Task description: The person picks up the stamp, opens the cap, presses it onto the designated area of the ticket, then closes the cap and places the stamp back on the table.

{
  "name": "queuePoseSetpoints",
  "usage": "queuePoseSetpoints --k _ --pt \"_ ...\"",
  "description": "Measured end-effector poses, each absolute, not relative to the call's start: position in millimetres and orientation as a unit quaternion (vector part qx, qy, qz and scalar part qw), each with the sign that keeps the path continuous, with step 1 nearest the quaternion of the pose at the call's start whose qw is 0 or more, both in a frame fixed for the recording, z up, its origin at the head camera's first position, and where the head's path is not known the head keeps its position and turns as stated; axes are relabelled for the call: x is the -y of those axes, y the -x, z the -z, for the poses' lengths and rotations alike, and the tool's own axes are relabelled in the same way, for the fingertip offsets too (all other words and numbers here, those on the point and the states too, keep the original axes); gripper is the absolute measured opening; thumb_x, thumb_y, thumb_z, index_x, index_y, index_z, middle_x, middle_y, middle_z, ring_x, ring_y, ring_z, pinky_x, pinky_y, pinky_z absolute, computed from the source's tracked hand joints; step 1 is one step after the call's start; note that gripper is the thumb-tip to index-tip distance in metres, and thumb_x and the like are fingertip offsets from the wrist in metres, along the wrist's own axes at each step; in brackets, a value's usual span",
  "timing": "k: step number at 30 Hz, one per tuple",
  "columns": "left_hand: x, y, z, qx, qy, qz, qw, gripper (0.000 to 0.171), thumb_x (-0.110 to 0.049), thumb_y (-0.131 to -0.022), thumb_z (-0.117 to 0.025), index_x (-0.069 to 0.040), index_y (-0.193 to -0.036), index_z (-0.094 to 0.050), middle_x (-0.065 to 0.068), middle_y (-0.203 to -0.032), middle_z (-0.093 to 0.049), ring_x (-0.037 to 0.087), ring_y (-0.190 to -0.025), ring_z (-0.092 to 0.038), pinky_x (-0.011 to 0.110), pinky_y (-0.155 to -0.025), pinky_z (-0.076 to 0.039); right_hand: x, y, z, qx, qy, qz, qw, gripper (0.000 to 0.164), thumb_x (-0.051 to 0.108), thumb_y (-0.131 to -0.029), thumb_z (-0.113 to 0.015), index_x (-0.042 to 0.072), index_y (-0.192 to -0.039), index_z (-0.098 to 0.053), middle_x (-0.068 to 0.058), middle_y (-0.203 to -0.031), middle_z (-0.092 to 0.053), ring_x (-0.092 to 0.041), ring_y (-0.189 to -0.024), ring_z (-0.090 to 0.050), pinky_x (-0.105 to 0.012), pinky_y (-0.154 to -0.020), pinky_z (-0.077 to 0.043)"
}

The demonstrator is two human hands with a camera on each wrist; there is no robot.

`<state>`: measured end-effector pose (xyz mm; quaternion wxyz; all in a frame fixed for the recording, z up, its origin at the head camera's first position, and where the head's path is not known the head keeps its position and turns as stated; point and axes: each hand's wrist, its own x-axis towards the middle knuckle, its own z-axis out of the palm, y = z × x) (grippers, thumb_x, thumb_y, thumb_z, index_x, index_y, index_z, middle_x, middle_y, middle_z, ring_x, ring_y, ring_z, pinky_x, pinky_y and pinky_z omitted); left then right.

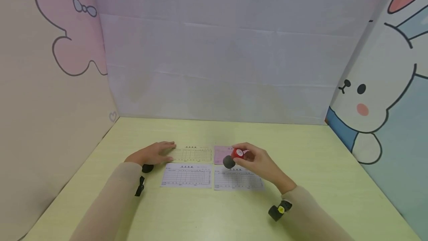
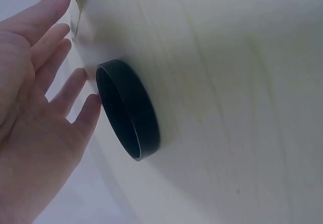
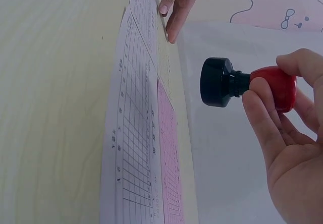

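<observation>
My right hand (image 1: 259,161) pinches the red handle of a stamp (image 3: 272,85) between thumb and fingers. Its round black base (image 3: 216,81) is held above the papers, clear of them. Under it in the head view are a pink form (image 1: 220,155), partly hidden, and a white form (image 1: 239,180). My left hand (image 1: 150,154) has its fingers extended at the left edge of a yellow form (image 1: 192,154); its fingertips reach that edge. A round black cap (image 2: 144,113), hollow side showing, lies on the table beside the little finger of the left hand.
A second white form (image 1: 186,176) lies in front of the yellow one, so the forms make two rows. All are on a pale yellow table (image 1: 200,215). A plain back wall (image 1: 217,66) and side walls with cartoon animals enclose the table.
</observation>
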<state>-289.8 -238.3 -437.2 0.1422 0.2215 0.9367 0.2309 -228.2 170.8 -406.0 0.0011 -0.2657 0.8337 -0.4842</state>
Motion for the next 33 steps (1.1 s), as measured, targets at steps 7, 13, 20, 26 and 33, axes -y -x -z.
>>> queuePoseSetpoints --k 7,13,20,26,33 --pt "238 288 433 -0.934 -0.221 -0.239 0.145 0.063 -0.025 -0.1 -0.065 -0.002 -0.152 -0.04 0.017 -0.16 -0.031 0.045 -0.146 -0.02 0.062 -0.115 -0.02 -160 234 403 -0.826 0.265 0.497 0.01 0.042 0.019 -0.093 -0.075 0.018 -0.133 -0.064 -0.003 -0.108 -0.068 -0.021 -0.083 -0.064 -0.027 -0.071 -0.056" --pt "238 287 432 -0.933 -0.225 -0.239 0.149 0.063 -0.024 -0.1 -0.064 0.0 -0.152 -0.038 0.019 -0.16 -0.03 0.046 -0.147 -0.02 0.061 -0.116 -0.02 -151 240 405 -0.823 0.268 0.5 0.006 0.04 0.024 -0.093 -0.075 0.02 -0.131 -0.065 0.0 -0.108 -0.068 -0.02 -0.081 -0.063 -0.026 -0.065 -0.054" --pt "236 288 432 -0.934 -0.219 -0.237 0.154 0.063 -0.025 -0.1 -0.065 0.001 -0.152 -0.039 0.02 -0.159 -0.032 0.045 -0.146 -0.021 0.06 -0.115 -0.022 -139 247 408 -0.828 0.267 0.493 0.006 0.038 0.028 -0.092 -0.076 0.024 -0.128 -0.066 0.006 -0.107 -0.07 -0.022 -0.08 -0.066 -0.028 -0.064 -0.054" --pt "237 287 432 -0.935 -0.223 -0.233 0.147 0.064 -0.025 -0.098 -0.067 0.002 -0.151 -0.041 0.022 -0.158 -0.033 0.046 -0.145 -0.023 0.061 -0.115 -0.023 -125 255 409 -0.824 0.273 0.497 0.008 0.04 0.03 -0.091 -0.076 0.024 -0.13 -0.066 0.007 -0.115 -0.069 -0.017 -0.084 -0.068 -0.031 -0.069 -0.055" --pt "235 286 432 -0.933 -0.232 -0.234 0.144 0.063 -0.023 -0.097 -0.068 0.002 -0.15 -0.042 0.022 -0.157 -0.035 0.047 -0.145 -0.024 0.061 -0.114 -0.024 -110 262 409 -0.821 0.264 0.506 0.023 0.041 0.034 -0.091 -0.075 0.026 -0.13 -0.064 0.006 -0.117 -0.068 -0.013 -0.09 -0.069 -0.036 -0.08 -0.055"
